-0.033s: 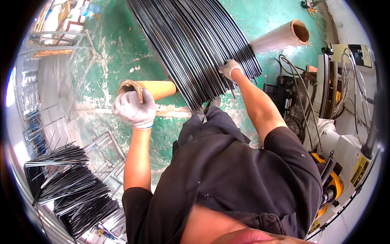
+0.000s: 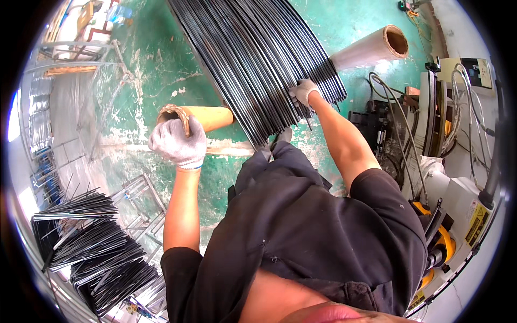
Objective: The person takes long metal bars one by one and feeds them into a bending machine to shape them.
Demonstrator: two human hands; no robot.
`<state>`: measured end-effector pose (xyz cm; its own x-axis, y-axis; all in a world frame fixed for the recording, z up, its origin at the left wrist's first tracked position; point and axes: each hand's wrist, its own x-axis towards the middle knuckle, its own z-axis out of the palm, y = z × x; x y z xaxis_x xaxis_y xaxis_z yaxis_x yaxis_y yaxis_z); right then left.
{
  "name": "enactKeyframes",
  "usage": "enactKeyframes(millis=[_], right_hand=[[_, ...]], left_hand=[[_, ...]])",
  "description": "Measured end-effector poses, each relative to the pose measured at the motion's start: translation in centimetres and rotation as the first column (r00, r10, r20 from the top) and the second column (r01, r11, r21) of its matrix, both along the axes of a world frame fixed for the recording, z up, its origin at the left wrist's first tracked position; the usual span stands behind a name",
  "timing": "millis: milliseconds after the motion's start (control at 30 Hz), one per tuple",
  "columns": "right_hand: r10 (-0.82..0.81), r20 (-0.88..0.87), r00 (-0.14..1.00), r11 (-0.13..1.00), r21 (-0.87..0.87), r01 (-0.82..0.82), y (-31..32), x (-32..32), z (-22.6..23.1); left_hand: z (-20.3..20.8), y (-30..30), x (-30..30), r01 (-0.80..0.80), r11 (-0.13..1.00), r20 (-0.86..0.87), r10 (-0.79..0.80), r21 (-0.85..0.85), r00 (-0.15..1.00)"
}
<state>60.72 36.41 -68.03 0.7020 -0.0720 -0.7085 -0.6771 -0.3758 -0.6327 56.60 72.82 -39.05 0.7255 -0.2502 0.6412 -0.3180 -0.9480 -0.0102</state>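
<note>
Long black metal rods (image 2: 253, 59) lie side by side in a wide, slightly curved bundle ahead of me. On the right part of the bundle, near its close end, my right hand (image 2: 304, 92) in a pale glove closes on a few rods; its fingertips are partly hidden. My left hand (image 2: 177, 144), also gloved, is curled at the rim of a brown cardboard tube (image 2: 210, 118). Its thumb lies on the outer side of the wall and its fingers bend over the opening. The bundle's close end is just before my feet.
A second, wrapped tube (image 2: 366, 51) stands right of the rods. Along the right side are a machine (image 2: 452, 210) with yellow parts and loose cables (image 2: 396, 107). Bent black rods (image 2: 102, 247) hang stacked on a metal rack (image 2: 151, 196) at lower left. The floor (image 2: 156, 70) is worn green.
</note>
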Motion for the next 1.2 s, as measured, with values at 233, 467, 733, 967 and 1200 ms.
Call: enactKeyframes(millis=[233,467,733,967,1200], right_hand=[[-0.017,0.004,1.000,0.984,-0.176,0.017,1.5,-6.3,10.4],[-0.045,-0.002,0.999,0.951,-0.307,0.042,1.6,-22.8,16.3],[-0.238,-0.174,0.955,0.779,-0.621,0.081,7.4,-47.4,28.2],[-0.459,0.101,0.883,0.244,-0.941,0.234,14.2,-64.8,27.3],[-0.626,0.136,0.768,0.142,-0.948,0.284,10.5,-76.5,22.4]], left_hand=[[0.9,-1.4,-4.0,-0.031,0.975,-0.018,0.028,-0.221,0.999],[-3.4,-8.0,-8.5,0.279,0.705,-0.378,-0.622,-0.652,0.686],[-19.2,-14.4,1.5,-0.893,0.031,-0.212,-0.975,-0.450,0.072],[-17.7,-19.9,-1.8,-0.891,0.051,0.013,-0.998,-0.450,-0.064],[-9.4,-23.7,-8.6,-0.899,0.235,0.004,-0.967,-0.370,-0.255]])
